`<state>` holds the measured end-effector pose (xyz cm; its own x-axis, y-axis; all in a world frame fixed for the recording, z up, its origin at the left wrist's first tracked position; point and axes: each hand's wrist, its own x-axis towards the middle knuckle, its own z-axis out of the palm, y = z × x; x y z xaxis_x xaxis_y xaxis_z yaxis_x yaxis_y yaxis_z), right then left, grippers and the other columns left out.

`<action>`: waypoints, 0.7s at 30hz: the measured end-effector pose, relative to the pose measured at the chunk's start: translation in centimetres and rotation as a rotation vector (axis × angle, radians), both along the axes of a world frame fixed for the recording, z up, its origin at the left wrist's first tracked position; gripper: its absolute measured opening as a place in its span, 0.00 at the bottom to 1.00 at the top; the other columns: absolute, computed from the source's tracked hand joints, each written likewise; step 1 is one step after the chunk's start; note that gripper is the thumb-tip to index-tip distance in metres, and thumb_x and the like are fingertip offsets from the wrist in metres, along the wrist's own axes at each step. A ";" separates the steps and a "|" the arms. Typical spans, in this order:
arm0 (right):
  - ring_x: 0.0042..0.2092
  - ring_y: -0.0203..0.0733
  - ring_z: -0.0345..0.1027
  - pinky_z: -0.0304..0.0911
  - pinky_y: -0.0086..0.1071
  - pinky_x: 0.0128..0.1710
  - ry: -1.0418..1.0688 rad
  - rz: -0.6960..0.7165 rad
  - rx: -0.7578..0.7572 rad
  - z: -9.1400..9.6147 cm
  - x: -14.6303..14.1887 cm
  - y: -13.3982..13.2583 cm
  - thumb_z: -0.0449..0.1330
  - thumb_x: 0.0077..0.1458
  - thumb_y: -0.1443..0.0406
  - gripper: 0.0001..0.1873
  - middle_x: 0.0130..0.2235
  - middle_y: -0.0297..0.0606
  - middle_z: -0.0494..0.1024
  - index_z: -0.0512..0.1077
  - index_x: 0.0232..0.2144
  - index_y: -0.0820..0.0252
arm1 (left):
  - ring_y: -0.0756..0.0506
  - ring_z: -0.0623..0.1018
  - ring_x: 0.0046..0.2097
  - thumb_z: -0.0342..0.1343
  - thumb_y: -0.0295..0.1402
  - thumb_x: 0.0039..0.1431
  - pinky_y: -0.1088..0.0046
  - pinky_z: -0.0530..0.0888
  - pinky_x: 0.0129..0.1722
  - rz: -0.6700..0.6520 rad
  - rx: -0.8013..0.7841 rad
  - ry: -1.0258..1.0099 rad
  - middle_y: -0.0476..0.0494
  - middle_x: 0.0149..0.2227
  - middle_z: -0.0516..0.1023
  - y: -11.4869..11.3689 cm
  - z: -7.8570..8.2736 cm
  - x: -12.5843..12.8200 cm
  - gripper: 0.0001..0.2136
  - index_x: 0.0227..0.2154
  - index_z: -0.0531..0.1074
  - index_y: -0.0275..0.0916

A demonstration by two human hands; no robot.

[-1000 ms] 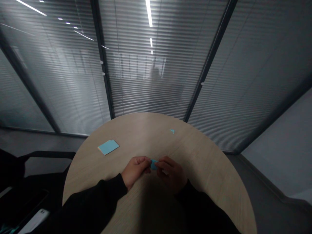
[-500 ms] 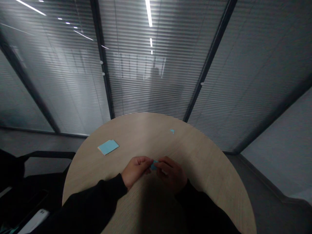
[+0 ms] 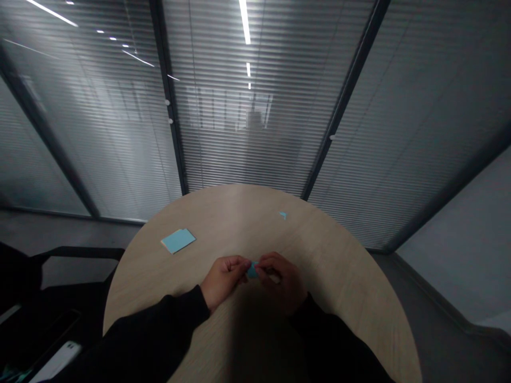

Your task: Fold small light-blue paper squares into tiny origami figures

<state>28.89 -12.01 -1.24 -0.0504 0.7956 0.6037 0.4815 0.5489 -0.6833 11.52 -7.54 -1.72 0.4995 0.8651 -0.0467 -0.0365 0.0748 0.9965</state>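
Note:
Both my hands meet over the middle of a round, light wooden table (image 3: 343, 276). My left hand (image 3: 224, 276) and my right hand (image 3: 279, 281) pinch a small piece of blue paper (image 3: 252, 271) between their fingertips, just above the tabletop. Only a sliver of the paper shows between the fingers. A stack of blue paper sheets (image 3: 178, 240) lies flat on the table to the left, well beyond my left hand. A tiny folded blue scrap (image 3: 283, 215) sits farther back near the table's far edge.
Glass walls with closed horizontal blinds (image 3: 247, 106) stand right behind the table. A dark chair (image 3: 59, 276) is at the left, with a white object (image 3: 56, 361) on something dark at the lower left.
My hands stay together on the blue paper; the fingers shifted slightly and less of the paper shows. Nothing else moved.

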 end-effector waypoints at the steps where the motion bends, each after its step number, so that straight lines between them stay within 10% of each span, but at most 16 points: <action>1: 0.33 0.38 0.72 0.70 0.28 0.29 0.041 0.012 -0.044 -0.2 0.0 0.1 0.59 0.55 0.63 0.05 0.34 0.38 0.75 0.73 0.29 0.57 | 0.52 0.65 0.23 0.60 0.52 0.51 0.76 0.58 0.24 -0.002 0.008 0.000 0.51 0.20 0.70 0.0 0.0 0.0 0.21 0.29 0.76 0.35; 8: 0.31 0.37 0.72 0.70 0.28 0.31 0.188 0.033 -0.308 -0.8 0.3 0.4 0.61 0.52 0.61 0.06 0.31 0.34 0.75 0.72 0.31 0.58 | 0.52 0.64 0.22 0.59 0.51 0.52 0.76 0.58 0.24 0.002 0.034 0.026 0.50 0.21 0.70 0.0 -0.2 0.0 0.21 0.30 0.76 0.34; 21: 0.31 0.37 0.72 0.71 0.30 0.32 0.198 0.021 -0.321 -0.8 0.3 0.3 0.61 0.51 0.62 0.07 0.30 0.34 0.75 0.69 0.33 0.58 | 0.51 0.68 0.24 0.63 0.48 0.50 0.76 0.61 0.24 -0.027 -0.006 0.005 0.48 0.22 0.74 0.1 -0.1 0.1 0.18 0.30 0.77 0.34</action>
<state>29.15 -11.72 -2.07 0.0244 0.9458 0.3238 0.3135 0.3003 -0.9009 11.63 -7.46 -1.79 0.5226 0.8508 -0.0543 -0.0293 0.0815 0.9962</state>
